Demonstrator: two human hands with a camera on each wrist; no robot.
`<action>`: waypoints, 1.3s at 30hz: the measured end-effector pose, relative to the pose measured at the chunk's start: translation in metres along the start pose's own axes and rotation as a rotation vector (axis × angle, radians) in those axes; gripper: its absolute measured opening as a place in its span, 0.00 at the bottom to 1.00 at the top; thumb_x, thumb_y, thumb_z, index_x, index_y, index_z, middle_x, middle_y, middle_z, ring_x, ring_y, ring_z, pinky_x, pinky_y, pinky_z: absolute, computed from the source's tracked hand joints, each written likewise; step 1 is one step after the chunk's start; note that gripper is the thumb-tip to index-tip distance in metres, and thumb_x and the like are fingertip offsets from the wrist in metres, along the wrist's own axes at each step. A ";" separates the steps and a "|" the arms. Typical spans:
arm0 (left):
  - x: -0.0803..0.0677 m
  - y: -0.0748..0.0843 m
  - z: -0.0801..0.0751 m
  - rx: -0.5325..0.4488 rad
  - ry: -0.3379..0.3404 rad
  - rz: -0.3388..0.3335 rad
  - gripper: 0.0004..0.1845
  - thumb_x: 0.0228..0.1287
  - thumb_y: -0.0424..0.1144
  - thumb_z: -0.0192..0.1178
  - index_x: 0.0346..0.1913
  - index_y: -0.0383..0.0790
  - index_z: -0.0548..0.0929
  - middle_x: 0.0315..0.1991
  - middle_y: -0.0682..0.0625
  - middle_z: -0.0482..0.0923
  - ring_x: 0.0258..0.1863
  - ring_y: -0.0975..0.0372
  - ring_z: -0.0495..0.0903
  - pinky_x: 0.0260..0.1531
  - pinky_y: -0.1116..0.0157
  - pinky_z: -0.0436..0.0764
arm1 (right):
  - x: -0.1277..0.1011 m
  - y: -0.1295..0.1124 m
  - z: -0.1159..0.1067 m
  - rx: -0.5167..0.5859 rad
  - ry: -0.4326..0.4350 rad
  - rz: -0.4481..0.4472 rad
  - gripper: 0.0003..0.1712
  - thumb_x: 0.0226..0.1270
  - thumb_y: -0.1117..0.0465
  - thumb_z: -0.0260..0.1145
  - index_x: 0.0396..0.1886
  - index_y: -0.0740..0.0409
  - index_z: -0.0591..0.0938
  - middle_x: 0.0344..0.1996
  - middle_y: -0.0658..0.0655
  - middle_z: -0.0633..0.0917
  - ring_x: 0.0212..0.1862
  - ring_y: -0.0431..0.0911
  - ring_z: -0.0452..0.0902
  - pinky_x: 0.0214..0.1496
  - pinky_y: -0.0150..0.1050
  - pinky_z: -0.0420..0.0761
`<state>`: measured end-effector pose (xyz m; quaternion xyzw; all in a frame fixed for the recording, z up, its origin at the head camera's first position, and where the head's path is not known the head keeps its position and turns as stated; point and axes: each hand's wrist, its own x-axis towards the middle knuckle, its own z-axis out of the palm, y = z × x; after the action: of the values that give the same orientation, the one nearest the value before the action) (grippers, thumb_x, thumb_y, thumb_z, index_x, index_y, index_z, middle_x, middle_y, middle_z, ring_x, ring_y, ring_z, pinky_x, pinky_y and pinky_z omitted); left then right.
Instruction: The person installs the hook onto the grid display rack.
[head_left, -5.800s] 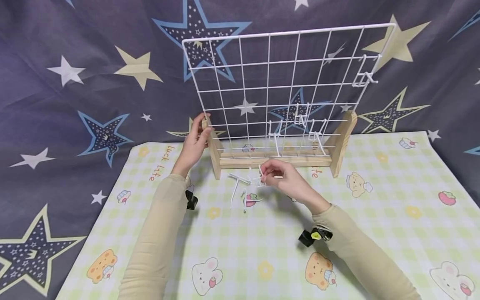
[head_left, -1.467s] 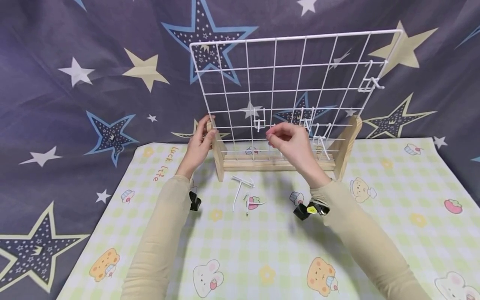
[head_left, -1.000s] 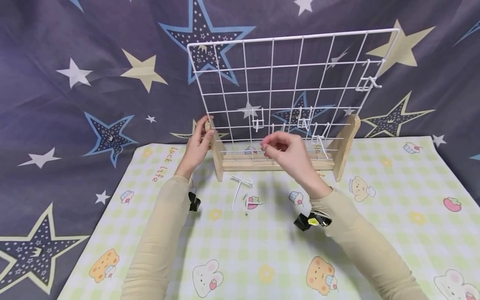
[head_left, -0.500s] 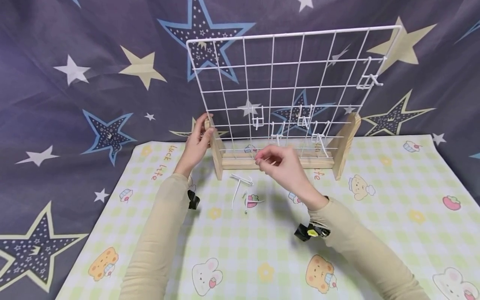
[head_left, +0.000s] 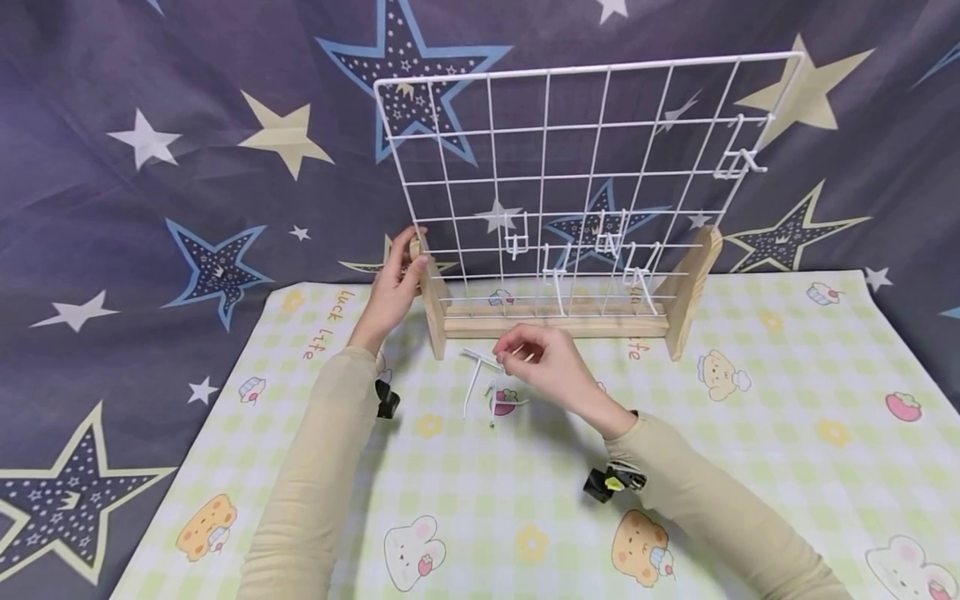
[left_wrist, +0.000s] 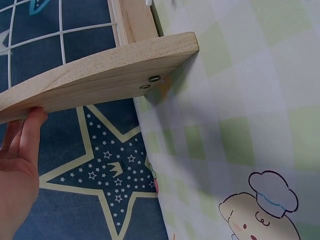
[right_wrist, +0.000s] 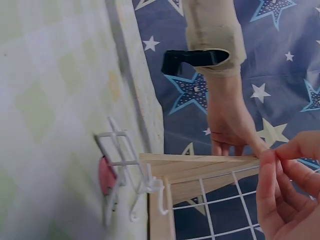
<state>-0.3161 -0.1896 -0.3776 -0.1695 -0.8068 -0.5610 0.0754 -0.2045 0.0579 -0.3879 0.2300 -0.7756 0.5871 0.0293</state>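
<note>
A white wire grid rack (head_left: 546, 154) stands in a wooden base with two side panels. My left hand (head_left: 392, 292) grips the left wooden panel (left_wrist: 115, 75), its fingers on the outer side and its thumb near the front edge. In the head view my right hand (head_left: 547, 362) hovers by the loose white hooks, fingers bent and thumb near the index fingertip; I see nothing held in the right wrist view. One loose hook (head_left: 474, 375) lies partly behind those fingertips. A second loose hook (head_left: 495, 404) lies just in front of it on the cloth.
Several white hooks hang on the grid: a small square hook (head_left: 516, 242), a long-pronged hook (head_left: 557, 279), others to the right, and one at the right edge (head_left: 738, 158). The checked tablecloth (head_left: 465, 483) lies under everything; a star-printed curtain (head_left: 225, 200) hangs behind.
A small hook, earlier by my right hand near the table, now hangs on the grid's left half. My right hand has since come down from the grid toward the loose hooks. My left hand stays put.
</note>
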 end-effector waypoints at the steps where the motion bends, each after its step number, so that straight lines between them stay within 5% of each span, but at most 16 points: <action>1: 0.002 -0.005 0.000 -0.005 0.002 -0.001 0.24 0.76 0.41 0.48 0.72 0.50 0.61 0.49 0.37 0.72 0.43 0.45 0.77 0.42 0.58 0.84 | -0.001 0.001 0.001 -0.001 -0.006 0.001 0.04 0.57 0.75 0.65 0.32 0.67 0.85 0.27 0.58 0.85 0.26 0.44 0.78 0.28 0.32 0.80; 26: 0.002 -0.007 0.002 -0.013 0.016 0.007 0.25 0.76 0.43 0.48 0.72 0.52 0.61 0.49 0.38 0.72 0.44 0.47 0.78 0.44 0.58 0.84 | -0.011 0.046 0.014 -0.048 -0.153 0.103 0.04 0.57 0.74 0.64 0.32 0.68 0.84 0.26 0.52 0.83 0.31 0.43 0.78 0.35 0.34 0.81; 34: -0.009 0.027 0.001 -0.020 -0.008 -0.010 0.24 0.76 0.37 0.48 0.71 0.40 0.60 0.50 0.32 0.71 0.45 0.40 0.77 0.44 0.57 0.84 | -0.010 0.059 0.003 -0.085 -0.336 0.157 0.05 0.58 0.74 0.65 0.34 0.67 0.84 0.27 0.54 0.84 0.32 0.44 0.77 0.38 0.34 0.80; 39: -0.009 0.028 0.001 -0.022 -0.006 -0.014 0.24 0.76 0.37 0.48 0.71 0.40 0.60 0.50 0.31 0.71 0.45 0.39 0.77 0.43 0.57 0.84 | -0.010 0.070 -0.001 -0.066 -0.440 0.187 0.07 0.58 0.72 0.66 0.37 0.68 0.84 0.28 0.55 0.83 0.31 0.41 0.74 0.34 0.30 0.77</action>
<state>-0.2974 -0.1817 -0.3562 -0.1663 -0.8019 -0.5700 0.0670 -0.2234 0.0760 -0.4533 0.2785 -0.8001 0.4973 -0.1871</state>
